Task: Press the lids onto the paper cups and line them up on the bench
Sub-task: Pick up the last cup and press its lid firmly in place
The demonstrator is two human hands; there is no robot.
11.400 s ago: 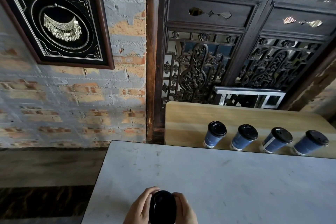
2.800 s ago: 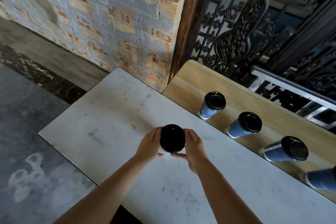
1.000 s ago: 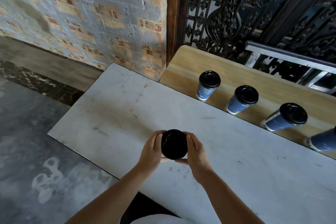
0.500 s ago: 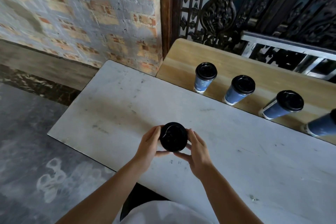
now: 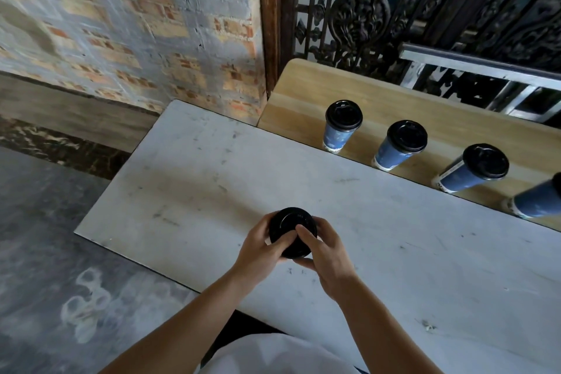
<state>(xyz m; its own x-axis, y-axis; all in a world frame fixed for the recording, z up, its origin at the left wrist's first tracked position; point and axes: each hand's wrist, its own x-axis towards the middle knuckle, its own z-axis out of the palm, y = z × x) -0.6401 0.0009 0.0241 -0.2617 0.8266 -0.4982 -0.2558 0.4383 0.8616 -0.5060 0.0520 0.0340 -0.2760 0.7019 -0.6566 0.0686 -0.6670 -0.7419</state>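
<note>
A black lid covers a paper cup that I hold over the white marble table; the cup's body is hidden under the lid and my fingers. My left hand wraps the left side, thumb on the lid's top. My right hand grips the right side, its thumb also pressing on the lid. On the wooden bench behind the table stand several blue lidded cups in a row: the leftmost cup, a second cup, a third cup, and one cut off by the right edge.
A brick wall rises at the left and a dark carved wooden screen stands behind the bench. A metal frame leans behind the bench. The grey floor lies left of the table.
Both thumbs have come up onto the lid's top; before they lay at its sides. The cup stays over the same part of the table. The view has tilted slightly.
</note>
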